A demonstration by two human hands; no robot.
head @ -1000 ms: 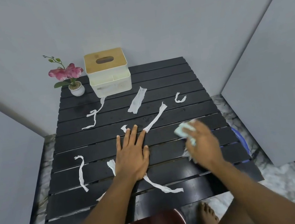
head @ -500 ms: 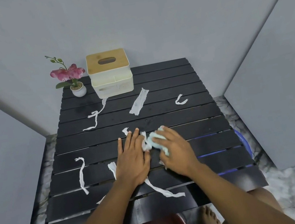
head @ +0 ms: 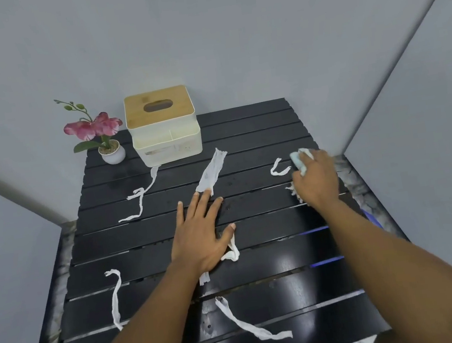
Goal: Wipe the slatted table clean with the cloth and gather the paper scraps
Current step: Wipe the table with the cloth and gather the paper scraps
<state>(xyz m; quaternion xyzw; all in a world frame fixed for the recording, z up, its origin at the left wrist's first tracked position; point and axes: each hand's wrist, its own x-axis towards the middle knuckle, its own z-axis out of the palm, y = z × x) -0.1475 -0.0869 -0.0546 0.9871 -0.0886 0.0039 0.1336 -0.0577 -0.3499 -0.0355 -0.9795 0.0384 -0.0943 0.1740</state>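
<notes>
The black slatted table (head: 257, 135) fills the middle of the head view. My right hand (head: 315, 179) presses a pale blue cloth (head: 298, 161) near the table's right edge, fingers closed over it, with a bit of white paper sticking out at the palm. A small curled scrap (head: 278, 170) lies just left of the cloth. My left hand (head: 202, 237) rests flat on the slats, fingers spread, its fingertips touching a wide paper strip (head: 213, 171). A twisted scrap (head: 232, 253) lies by its thumb. Long strips lie at the left (head: 116, 297), front (head: 249, 325) and back left (head: 141, 196).
A white tissue box with a wooden lid (head: 162, 125) and a small potted pink orchid (head: 103, 133) stand at the table's back left. Grey walls close in on all sides. A blue basin (head: 372, 217) shows below the right edge. Marble floor lies around the table.
My right hand has swept the cloth from beside my left hand out to the far right, up by the curled scrap. My left hand has slid forward to the wide strip.
</notes>
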